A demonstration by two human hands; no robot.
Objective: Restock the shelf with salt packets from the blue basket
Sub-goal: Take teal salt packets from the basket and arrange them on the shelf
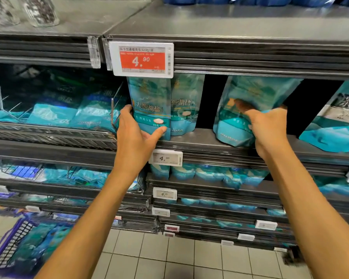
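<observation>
Both hands gripped teal salt packets on a grey metal shelf [199, 140]: left hand [136, 133] around an upright packet [149, 105] reading "天然湖盐", right hand [268, 127] clutching a tilted packet [248, 109]. Overhead, a red price tag [142, 59] read "4.90". Down left, a blue basket [10, 240] held more packets on the tiled floor [169, 258].

Shelf [206, 140]: packet [149, 101] left w/ another [186, 103] just right, third packet [248, 109] further right; basket [10, 242] below-left, prob. on floor.
</observation>
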